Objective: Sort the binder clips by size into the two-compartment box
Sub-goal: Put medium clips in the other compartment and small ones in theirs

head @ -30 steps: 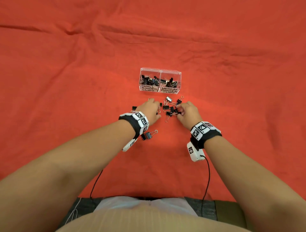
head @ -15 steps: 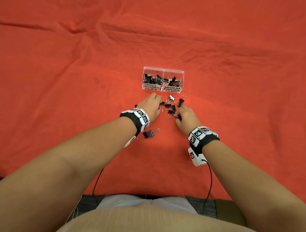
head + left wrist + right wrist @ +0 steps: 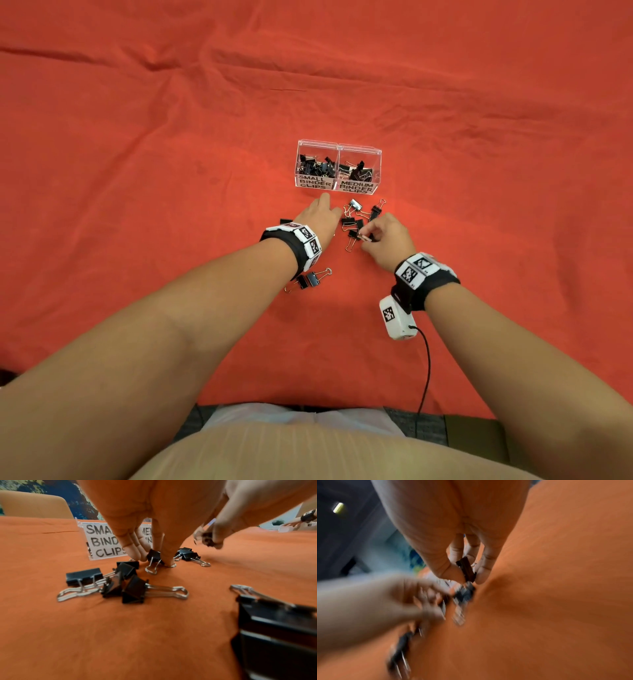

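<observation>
The clear two-compartment box (image 3: 339, 146) stands ahead, labelled small on the left and medium on the right, with black clips in both halves. Loose binder clips (image 3: 354, 221) lie on the cloth just in front of it. My left hand (image 3: 325, 202) reaches down beside that pile. In the left wrist view its fingertips (image 3: 137, 555) pinch a small binder clip (image 3: 153, 555) whose wire handles touch the cloth. My right hand (image 3: 364, 236) hovers over the near side of the pile. It pinches a black binder clip (image 3: 465, 569) between thumb and finger.
Two larger clips (image 3: 310, 279) lie beside my left wrist, and one more (image 3: 285, 221) lies left of that hand. Several clips (image 3: 123, 586) cluster under my left palm. Wrinkled red cloth (image 3: 171, 171) covers the whole table. A cable (image 3: 426, 370) trails from my right wrist.
My left hand has slid forward toward the box and closed its fingertips on a small clip. My right hand has pulled a clip out of the pile and lifted slightly.
</observation>
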